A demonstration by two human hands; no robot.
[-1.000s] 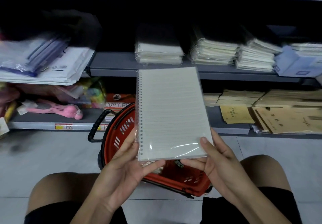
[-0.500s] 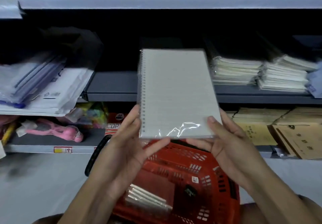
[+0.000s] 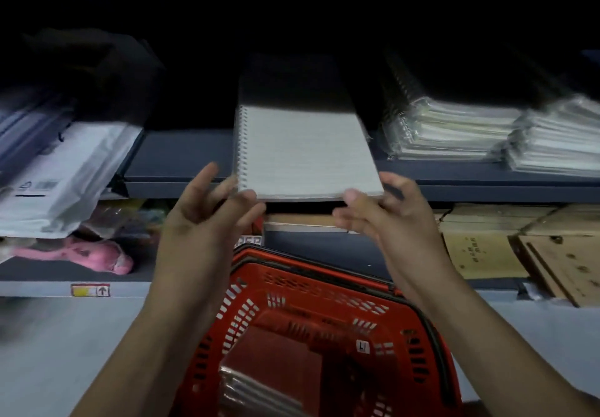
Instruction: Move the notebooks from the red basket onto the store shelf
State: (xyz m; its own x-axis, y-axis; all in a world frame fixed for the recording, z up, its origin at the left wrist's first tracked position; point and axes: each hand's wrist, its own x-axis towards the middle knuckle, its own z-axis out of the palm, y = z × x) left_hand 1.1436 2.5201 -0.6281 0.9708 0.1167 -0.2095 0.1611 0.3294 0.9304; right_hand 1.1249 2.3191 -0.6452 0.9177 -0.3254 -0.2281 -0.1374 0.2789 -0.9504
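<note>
I see a spiral notebook (image 3: 305, 153) lying flat on the grey store shelf (image 3: 181, 156), its far end reaching back into the dark and its near edge sticking out past the shelf lip, the wire binding along its left side. My left hand (image 3: 207, 218) is at the notebook's near-left corner, fingertips touching the edge, fingers spread and fairly straight rather than wrapped round it. My right hand (image 3: 386, 212) is at the near-right corner, thumb and curled fingers pinching that corner. Both are blurred, so I cannot judge the contact more finely. To the right on the same shelf sit stacks of plastic-wrapped notebooks (image 3: 451, 134), just beside the one I handle but apart from it. Below my forearms stands the red basket (image 3: 311, 290), with more wrapped notebooks (image 3: 256, 390) lying in its bottom. White plastic packets (image 3: 65, 173) slump at the left of the shelf, a pink item (image 3: 97, 254) lies on the lower shelf, and brown paper booklets (image 3: 483, 254) are at lower right.
</note>
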